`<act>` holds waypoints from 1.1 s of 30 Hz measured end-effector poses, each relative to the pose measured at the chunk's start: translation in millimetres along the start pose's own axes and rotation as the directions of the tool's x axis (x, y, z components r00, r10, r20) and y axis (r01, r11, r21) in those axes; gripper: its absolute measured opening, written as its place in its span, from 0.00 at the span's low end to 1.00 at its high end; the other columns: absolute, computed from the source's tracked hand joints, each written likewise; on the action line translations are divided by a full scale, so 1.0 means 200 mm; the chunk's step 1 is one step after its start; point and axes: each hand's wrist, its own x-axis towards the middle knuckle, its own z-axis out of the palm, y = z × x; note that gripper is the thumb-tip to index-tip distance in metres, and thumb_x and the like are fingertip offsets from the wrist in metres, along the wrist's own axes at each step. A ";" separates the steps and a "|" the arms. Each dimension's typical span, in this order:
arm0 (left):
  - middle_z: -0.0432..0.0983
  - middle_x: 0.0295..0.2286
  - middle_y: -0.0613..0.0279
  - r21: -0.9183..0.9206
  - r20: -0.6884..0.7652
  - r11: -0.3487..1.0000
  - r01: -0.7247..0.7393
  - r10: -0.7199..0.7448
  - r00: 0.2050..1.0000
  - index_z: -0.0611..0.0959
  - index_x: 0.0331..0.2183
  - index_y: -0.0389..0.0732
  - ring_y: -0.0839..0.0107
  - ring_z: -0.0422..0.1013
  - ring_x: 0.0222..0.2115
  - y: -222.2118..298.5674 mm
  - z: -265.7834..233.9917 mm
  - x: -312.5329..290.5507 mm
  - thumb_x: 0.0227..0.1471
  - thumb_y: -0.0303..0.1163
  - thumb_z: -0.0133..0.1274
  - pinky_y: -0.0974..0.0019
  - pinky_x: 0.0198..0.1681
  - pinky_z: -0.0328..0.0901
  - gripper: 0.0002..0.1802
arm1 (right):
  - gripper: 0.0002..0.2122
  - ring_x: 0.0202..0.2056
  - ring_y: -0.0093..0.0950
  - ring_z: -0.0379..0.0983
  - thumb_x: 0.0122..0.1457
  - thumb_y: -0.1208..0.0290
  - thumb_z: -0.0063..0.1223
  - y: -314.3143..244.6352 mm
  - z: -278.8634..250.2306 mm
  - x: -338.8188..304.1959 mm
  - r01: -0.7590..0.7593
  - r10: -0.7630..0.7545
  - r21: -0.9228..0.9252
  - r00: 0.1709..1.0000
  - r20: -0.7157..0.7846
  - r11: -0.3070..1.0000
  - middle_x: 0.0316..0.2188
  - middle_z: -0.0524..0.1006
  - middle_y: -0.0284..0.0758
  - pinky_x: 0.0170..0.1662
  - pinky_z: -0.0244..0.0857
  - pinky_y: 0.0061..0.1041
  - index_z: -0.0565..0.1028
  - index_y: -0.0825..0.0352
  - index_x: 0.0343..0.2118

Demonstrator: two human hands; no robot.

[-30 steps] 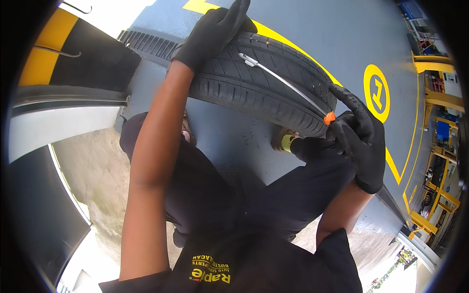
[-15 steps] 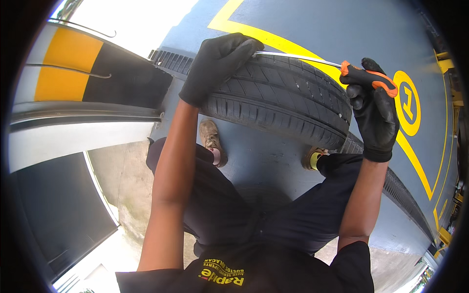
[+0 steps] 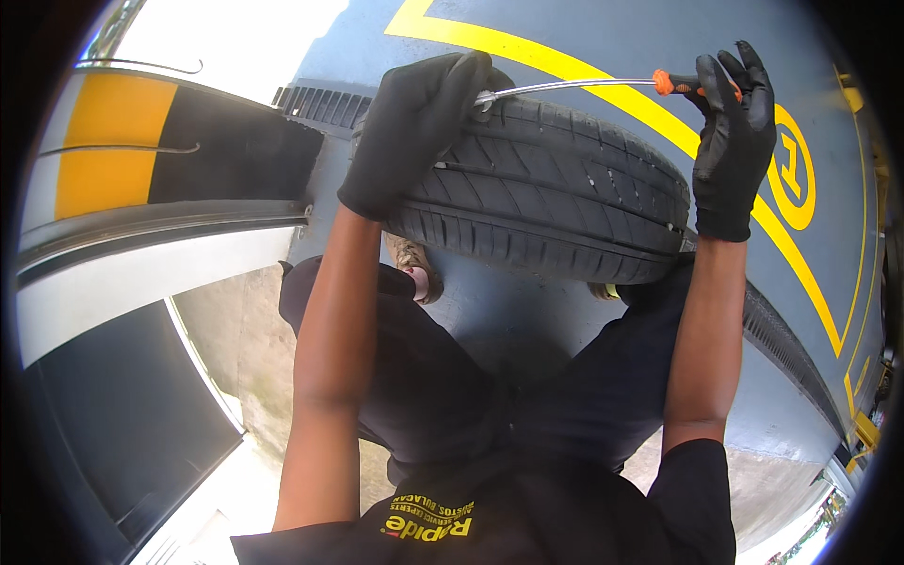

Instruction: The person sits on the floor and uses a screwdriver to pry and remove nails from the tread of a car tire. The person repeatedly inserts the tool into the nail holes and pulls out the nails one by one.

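Observation:
A black tire [image 3: 556, 179] stands upright on its tread in front of me, between my shoes. My left hand [image 3: 414, 127], in a black glove, is closed at the tire's upper left, its fingers around the tip end of a long screwdriver [image 3: 574, 86]. The metal shaft spans above the tread toward the right. At its other end, the orange and black handle lies in my right hand [image 3: 734, 141], also gloved, behind the thumb side. Several right fingers stretch upward, loosely about the handle. Small pale bits dot the tread grooves. The left fingertips are partly hidden.
Yellow lines [image 3: 527, 56] and a yellow circle mark [image 3: 793, 179] are painted on the grey floor. A drain grate [image 3: 320, 105] runs behind the tire. To the left is a yellow and black striped block [image 3: 113, 141] with thin metal hooks. My shoe [image 3: 412, 268] is close to the tire.
Both hands have moved slightly farther away, with the screwdriver. My right fingers have straightened and turned about the handle. The tire sits slightly farther right in view, its tread turned a little.

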 end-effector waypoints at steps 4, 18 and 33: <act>0.74 0.20 0.67 -0.118 -0.073 0.992 -0.053 0.044 0.996 0.88 0.39 0.36 0.82 0.70 0.21 0.00 -0.01 0.01 0.67 0.46 0.46 0.73 0.28 0.65 0.24 | 0.20 0.42 0.29 0.78 0.56 0.57 0.69 -0.20 -0.02 0.03 0.008 -0.003 -0.044 0.994 0.108 0.999 0.36 0.82 0.34 0.46 0.71 0.32 0.81 0.61 0.48; 0.82 0.34 0.44 0.262 0.211 0.954 0.146 -0.205 0.956 0.85 0.37 0.31 0.53 0.78 0.40 -0.02 -0.05 0.06 0.67 0.64 0.35 0.55 0.49 0.70 0.42 | 0.13 0.28 0.12 0.70 0.67 0.76 0.54 -1.07 -0.41 -0.72 -0.884 0.722 0.004 0.385 0.574 0.468 0.28 0.77 0.31 0.31 0.64 0.16 0.76 0.71 0.53; 0.83 0.33 0.45 0.556 -0.089 0.831 -0.021 0.084 0.992 0.85 0.31 0.38 0.42 0.78 0.37 -0.06 0.03 -0.04 0.61 0.48 0.42 0.44 0.46 0.69 0.25 | 0.15 0.30 0.31 0.78 0.61 0.78 0.59 -1.07 -0.37 -0.81 -0.449 0.392 -0.020 0.756 0.524 0.893 0.32 0.79 0.40 0.35 0.70 0.29 0.78 0.72 0.51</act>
